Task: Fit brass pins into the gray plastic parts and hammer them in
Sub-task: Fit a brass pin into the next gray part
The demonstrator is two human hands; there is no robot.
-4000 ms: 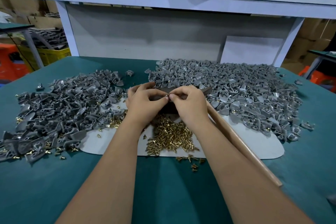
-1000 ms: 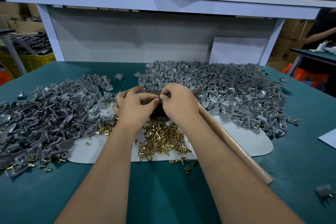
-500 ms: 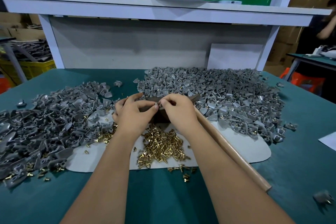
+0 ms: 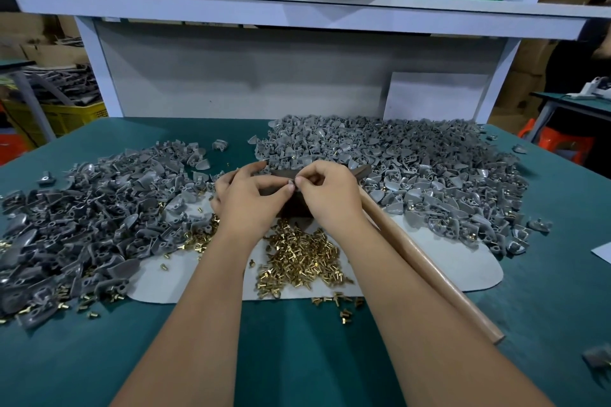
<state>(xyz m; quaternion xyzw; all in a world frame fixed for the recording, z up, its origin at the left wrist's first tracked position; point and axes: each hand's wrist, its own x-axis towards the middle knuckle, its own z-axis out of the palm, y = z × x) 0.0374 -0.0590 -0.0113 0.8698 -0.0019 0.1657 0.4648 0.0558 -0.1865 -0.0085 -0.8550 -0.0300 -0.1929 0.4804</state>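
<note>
Pinching one small gray plastic part (image 4: 292,182) between left hand (image 4: 253,200) and right hand (image 4: 330,193) above the loose brass pin heap (image 4: 302,258), you could easily seat the pin crooked, or drop it.

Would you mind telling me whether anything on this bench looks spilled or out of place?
A few brass pins have strayed off the white mat onto the green table near its front edge, and one gray part lies alone at the far right. Otherwise nothing stands out.
</note>
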